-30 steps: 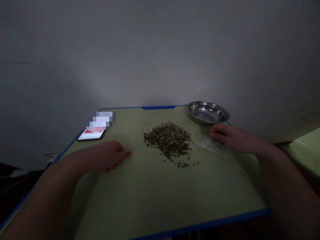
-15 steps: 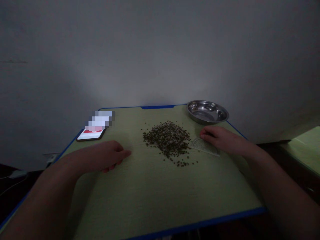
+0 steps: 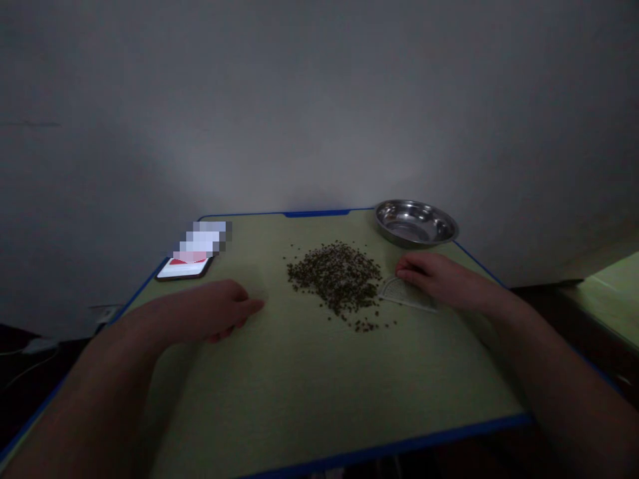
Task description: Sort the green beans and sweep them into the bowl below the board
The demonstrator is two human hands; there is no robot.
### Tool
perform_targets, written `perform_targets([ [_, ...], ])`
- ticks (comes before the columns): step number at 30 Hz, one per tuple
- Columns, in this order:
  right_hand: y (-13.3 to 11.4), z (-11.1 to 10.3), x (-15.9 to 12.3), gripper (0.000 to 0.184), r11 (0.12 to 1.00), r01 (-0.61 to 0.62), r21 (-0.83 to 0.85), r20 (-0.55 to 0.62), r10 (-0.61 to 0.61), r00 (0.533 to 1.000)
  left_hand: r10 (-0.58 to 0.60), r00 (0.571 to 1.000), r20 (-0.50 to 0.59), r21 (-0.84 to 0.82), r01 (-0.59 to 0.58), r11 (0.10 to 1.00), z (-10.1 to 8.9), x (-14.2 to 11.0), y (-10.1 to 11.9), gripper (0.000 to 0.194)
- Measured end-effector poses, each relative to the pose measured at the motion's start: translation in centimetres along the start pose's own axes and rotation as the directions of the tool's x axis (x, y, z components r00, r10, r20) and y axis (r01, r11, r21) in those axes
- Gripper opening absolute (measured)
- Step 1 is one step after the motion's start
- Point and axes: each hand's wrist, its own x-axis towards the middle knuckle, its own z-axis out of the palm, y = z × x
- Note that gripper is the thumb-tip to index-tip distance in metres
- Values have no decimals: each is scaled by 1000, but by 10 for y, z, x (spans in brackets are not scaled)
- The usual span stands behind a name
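Observation:
A heap of small dark seeds or beans [image 3: 339, 274] lies in the middle of the table, with loose ones strewn around its edges. To its right, my right hand [image 3: 429, 274] pinches a clear half-round protractor [image 3: 408, 295] by its curved edge. The protractor's left corner is close beside the pile, its straight edge towards me. On the left side, my left hand [image 3: 222, 311] hovers at or just above the tabletop, fingers curled and thumb pointing at the heap. Something faint and see-through may be at its thumb tip, too dim to name.
A shiny metal bowl [image 3: 415, 225] stands at the table's back right corner. A phone [image 3: 184, 266] with a lit screen lies at the left edge. The pale table [image 3: 319, 392] has a blue rim and meets a grey wall [image 3: 319, 120] behind.
My right hand has shifted slightly left with the protractor, nearer the heap. My left hand and the pile look almost the same.

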Motion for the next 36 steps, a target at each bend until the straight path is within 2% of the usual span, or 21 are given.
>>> perform_targets([
  [12,0,-1,-1,22,999,10,47,53,-12,999,-7,1000,-2,6,7,1000,0,-1,2,53],
  [21,1,-3,-1,21,998,-10,58,0,10,1000,4,1000,-3,25,-4,1000,0,1,-2,56],
  [32,-3,1,-1,23,996,6,85,46,-10,999,4,1000,-13,34,-4,999,0,-2,0,55],
  [36,-3,2,-1,23,994,7,106,30,-10,999,3,1000,-6,39,-3,999,0,-3,2,54],
])
